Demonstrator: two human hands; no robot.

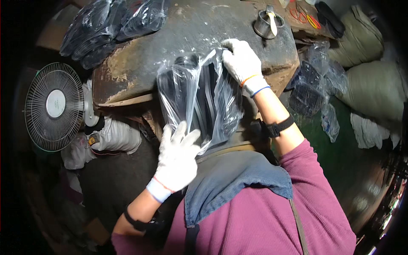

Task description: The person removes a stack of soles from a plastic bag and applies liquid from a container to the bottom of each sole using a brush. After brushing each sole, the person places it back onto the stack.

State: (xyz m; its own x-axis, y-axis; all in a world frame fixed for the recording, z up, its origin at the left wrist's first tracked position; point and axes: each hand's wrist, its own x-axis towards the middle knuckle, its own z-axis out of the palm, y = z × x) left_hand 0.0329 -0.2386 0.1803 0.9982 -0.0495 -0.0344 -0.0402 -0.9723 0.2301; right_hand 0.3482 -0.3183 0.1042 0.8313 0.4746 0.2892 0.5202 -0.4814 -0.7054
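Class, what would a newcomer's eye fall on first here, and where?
Probably the clear plastic bag of dark pieces at the middle, with the white-gloved left hand at its near end and the gloved right hand at its far right. Next might come the round fan, left of the table.

A bag (180, 91) is positioned at the bench's (193, 27) near edge. Behind it, rightward, a brush (272, 24) is held in a cup (263, 30). The bench is flanked by a fan (55, 104), left, and sacks (376, 85), right.
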